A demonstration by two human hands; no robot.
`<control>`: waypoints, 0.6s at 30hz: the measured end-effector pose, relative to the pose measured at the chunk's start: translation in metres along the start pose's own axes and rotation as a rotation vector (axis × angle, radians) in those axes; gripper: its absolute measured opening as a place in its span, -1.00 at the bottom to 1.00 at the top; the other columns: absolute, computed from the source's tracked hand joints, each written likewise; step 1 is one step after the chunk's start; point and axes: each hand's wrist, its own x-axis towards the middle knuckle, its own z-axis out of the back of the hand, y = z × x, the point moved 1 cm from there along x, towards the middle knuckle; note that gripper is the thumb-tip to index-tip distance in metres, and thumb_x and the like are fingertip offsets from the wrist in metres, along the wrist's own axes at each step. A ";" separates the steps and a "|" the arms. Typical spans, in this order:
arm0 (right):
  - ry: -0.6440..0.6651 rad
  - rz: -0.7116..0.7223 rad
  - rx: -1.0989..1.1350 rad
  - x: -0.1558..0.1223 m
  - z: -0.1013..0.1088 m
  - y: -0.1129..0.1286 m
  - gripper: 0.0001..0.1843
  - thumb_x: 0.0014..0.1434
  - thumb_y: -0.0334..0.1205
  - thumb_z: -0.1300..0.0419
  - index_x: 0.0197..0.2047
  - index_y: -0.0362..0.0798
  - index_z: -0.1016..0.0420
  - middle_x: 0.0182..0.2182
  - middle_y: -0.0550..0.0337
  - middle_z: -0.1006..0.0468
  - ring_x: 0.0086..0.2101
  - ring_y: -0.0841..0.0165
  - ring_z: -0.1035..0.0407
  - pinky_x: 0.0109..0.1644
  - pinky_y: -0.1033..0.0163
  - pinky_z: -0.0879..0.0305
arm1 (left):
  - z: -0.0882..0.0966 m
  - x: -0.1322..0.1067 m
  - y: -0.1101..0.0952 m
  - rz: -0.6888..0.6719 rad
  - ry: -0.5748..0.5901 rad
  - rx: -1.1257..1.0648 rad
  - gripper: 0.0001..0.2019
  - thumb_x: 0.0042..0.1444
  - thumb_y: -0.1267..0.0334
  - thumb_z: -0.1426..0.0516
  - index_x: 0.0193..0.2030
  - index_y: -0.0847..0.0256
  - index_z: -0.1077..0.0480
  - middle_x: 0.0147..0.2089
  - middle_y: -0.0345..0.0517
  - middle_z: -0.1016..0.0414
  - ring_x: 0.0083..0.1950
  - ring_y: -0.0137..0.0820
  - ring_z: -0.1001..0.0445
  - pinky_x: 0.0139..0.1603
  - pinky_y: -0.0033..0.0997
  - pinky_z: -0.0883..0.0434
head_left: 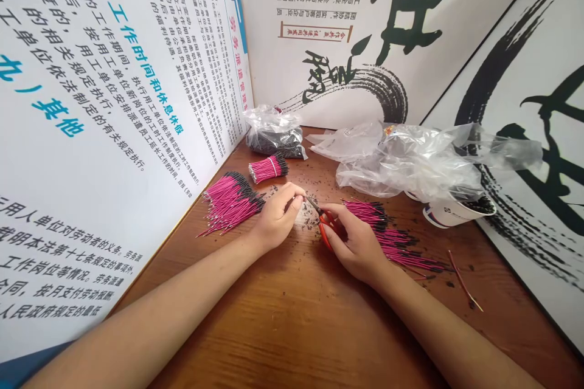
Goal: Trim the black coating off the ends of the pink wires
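Observation:
My right hand (358,243) is closed round red-handled scissors (323,222), blades pointing up-left toward my left hand. My left hand (279,213) is pinched, its fingertips meeting the scissor tips at a thin piece I cannot make out. A fanned pile of pink wires with black ends (230,200) lies left of my left hand. Another pile of pink wires (392,237) lies right of my right hand. A tied bundle of pink wires (268,168) rests behind the hands. Small black clippings (305,219) lie scattered between the hands.
A wooden table (296,322) is walled by printed boards at left, back and right. A bag of dark pieces (274,134) sits at the back corner. Crumpled clear plastic (410,161) covers a paper cup (456,213) at right. A loose wire (463,282) lies on the right.

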 end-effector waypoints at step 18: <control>-0.001 -0.020 0.026 0.001 -0.001 0.000 -0.74 0.33 -0.25 -0.07 0.08 0.01 -0.33 -0.22 0.15 -0.57 -0.31 0.32 -0.48 -0.22 0.27 -0.38 | 0.000 0.000 -0.002 0.027 -0.005 -0.009 -0.80 0.34 0.22 0.07 -0.24 0.19 -0.31 -0.32 -0.18 -0.33 -0.27 -0.40 -0.32 -0.16 -0.39 -0.30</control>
